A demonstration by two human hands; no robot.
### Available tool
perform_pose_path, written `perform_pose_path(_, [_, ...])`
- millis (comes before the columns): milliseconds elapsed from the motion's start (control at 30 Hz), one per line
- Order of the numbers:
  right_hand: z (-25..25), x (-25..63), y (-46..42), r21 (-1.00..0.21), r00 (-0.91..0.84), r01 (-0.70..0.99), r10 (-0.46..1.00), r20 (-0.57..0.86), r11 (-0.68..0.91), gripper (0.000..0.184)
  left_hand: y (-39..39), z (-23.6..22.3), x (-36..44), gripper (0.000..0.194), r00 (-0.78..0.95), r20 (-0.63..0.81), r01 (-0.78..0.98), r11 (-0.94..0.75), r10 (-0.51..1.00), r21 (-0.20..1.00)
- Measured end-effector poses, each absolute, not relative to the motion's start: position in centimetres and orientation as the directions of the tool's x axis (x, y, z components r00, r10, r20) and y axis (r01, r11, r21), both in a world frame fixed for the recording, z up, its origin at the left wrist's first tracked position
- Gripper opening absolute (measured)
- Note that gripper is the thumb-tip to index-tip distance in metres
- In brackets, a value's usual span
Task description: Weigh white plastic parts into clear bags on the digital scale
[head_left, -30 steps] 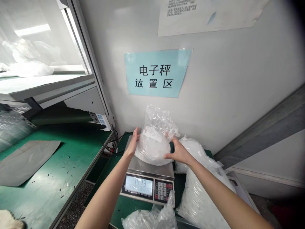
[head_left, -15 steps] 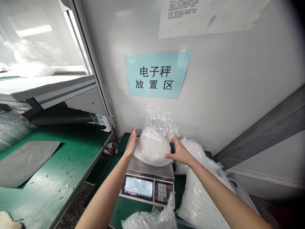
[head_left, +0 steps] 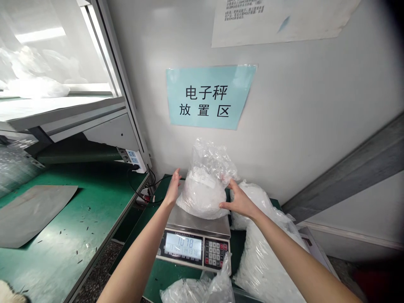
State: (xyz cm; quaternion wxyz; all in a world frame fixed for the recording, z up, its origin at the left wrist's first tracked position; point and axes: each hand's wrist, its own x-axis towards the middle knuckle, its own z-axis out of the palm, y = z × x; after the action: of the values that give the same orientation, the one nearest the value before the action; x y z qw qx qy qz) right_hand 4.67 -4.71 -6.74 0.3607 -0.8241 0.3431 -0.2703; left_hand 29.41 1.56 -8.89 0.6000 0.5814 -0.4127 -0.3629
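Note:
A clear plastic bag full of small white pieces stands on the steel pan of an electronic scale; the lit display reads 1078. My left hand is flat with fingers stretched out, at the bag's left side and barely off it. On the bag's right side rests my right hand, fingers spread and thumb low against the plastic. Neither hand grips the bag.
More filled plastic bags lie right of the scale and in front of it. A green workbench with a grey sheet is at left, with a power strip and cables nearby. A blue sign hangs on the wall.
The scale reading dropped from 1413 to 1078. My left hand has eased slightly away from the bag's side, and the right hand has loosened its hold. The bag stays on the pan.

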Motion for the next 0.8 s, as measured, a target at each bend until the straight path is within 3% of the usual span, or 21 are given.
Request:
perform_pose_path(433, [-6.4,4.2,-5.3,-0.806,0.587,-0.326,-0.774,0.237,-0.494,0.101,1.0,-7.0,30.0,0.06,0.34,0.193,-0.143,0.152,-0.92,0.978])
perform_pose_path(567, [-5.2,4.9,-5.8,-0.825,0.609,-0.283,-0.756,0.239,-0.489,0.111,-0.2,-5.1,30.0,0.081,0.231,0.281,-0.226,0.229,-0.932,0.947])
perform_pose_path(700, [-4.1,6.4,-6.3,-0.858,0.622,-0.302,-0.768,0.152,-0.415,0.119,-2.7,-3.3,29.2,0.105,0.105,0.352,-0.292,0.31,-0.93,0.905])
perform_pose_path(800, [-3.4,8.8,-6.7,-0.886,0.632,-0.302,-0.769,0.091,-0.352,0.107,-4.0,-1.6,27.4,0.102,-0.023,0.37,-0.362,0.353,-0.929,0.863])
